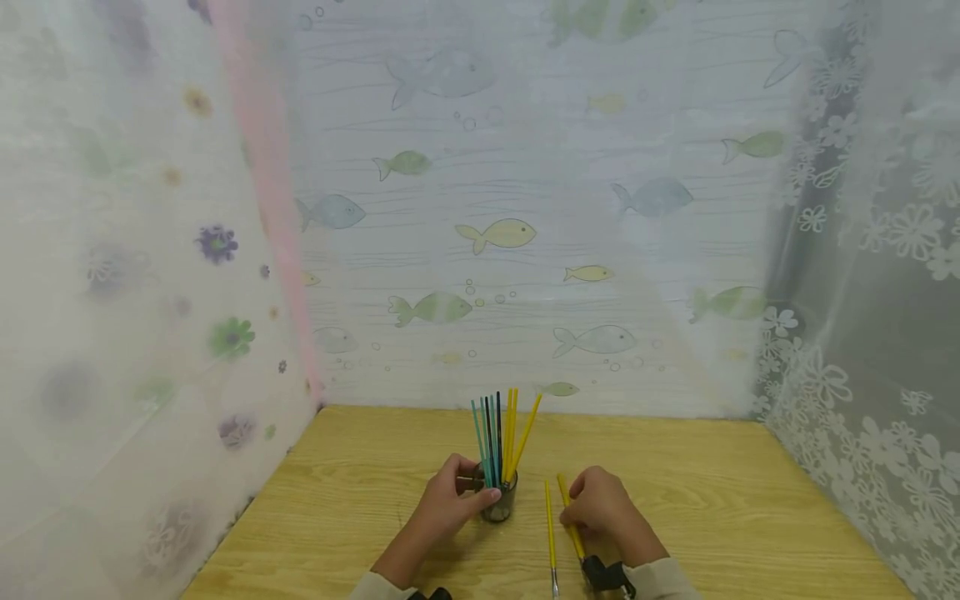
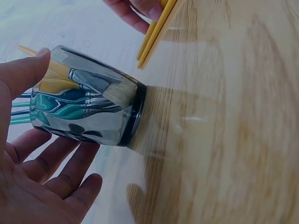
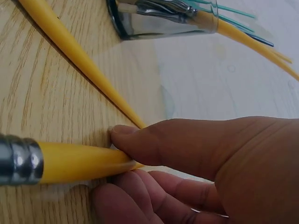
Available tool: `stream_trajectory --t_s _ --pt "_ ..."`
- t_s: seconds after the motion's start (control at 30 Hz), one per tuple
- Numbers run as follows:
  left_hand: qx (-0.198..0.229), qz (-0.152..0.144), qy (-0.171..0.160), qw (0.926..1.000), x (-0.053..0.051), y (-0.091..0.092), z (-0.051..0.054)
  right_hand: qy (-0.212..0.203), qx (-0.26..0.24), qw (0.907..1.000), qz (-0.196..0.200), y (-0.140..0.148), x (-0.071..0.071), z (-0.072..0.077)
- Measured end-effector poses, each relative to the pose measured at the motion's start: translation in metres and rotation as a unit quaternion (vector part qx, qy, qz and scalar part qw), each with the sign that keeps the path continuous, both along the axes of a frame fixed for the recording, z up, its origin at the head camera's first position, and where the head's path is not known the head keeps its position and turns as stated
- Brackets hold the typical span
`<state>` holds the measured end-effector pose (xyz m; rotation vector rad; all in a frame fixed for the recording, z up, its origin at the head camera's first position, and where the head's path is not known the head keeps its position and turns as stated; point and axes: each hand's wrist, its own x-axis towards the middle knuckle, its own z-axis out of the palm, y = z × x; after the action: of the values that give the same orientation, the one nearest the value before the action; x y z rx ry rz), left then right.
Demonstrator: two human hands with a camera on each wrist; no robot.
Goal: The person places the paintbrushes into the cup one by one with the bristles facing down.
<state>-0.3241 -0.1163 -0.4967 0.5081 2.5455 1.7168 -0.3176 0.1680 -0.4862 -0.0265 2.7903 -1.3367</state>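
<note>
A smoky see-through glass (image 1: 498, 507) stands upright on the table, holding several paintbrushes bristles down, with teal, dark blue and yellow handles (image 1: 511, 433). My left hand (image 1: 450, 500) grips this glass near its rim, thumb on one side and fingers on the other, as the left wrist view shows. Right of the glass, my right hand (image 1: 600, 507) pinches a yellow paintbrush (image 3: 79, 161) between thumb and fingers, close to the table. Another yellow paintbrush (image 1: 550, 525) lies between the glass and my right hand, its metal ferrule toward me.
The wood-grain table (image 1: 712, 500) reaches back to a hanging sheet with printed fish (image 1: 495, 233). Flower-patterned sheets hang on the left (image 1: 150, 333) and the right (image 1: 885, 333), along the table's sides.
</note>
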Motion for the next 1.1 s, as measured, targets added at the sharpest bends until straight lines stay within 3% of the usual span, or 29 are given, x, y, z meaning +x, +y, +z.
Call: stream_trajectory --t_s 0.23,0.43,0.7,0.93,1.1 --pt "-0.007 0.008 -0.005 0.9999 -0.004 0.0 -0.004 -0.029 -0.039 0.9988 0.0 0.007 -0.002 -0.002" --pt "-0.005 0.007 -0.001 1.0 -0.007 0.0 -0.007 -0.053 -0.073 0.9954 0.032 0.019 -0.006 -0.002" --pt "-0.005 0.008 0.0 1.0 -0.007 -0.001 -0.006 -0.078 -0.155 0.9839 0.042 0.031 -0.014 -0.011" --pt "-0.003 0.003 0.005 1.0 -0.007 -0.001 -0.005 -0.072 -0.179 0.9805 0.037 0.036 -0.016 -0.004" --pt "0.0 0.001 0.005 1.0 -0.008 -0.002 -0.006 -0.08 -0.219 0.9713 0.049 0.039 -0.014 0.007"
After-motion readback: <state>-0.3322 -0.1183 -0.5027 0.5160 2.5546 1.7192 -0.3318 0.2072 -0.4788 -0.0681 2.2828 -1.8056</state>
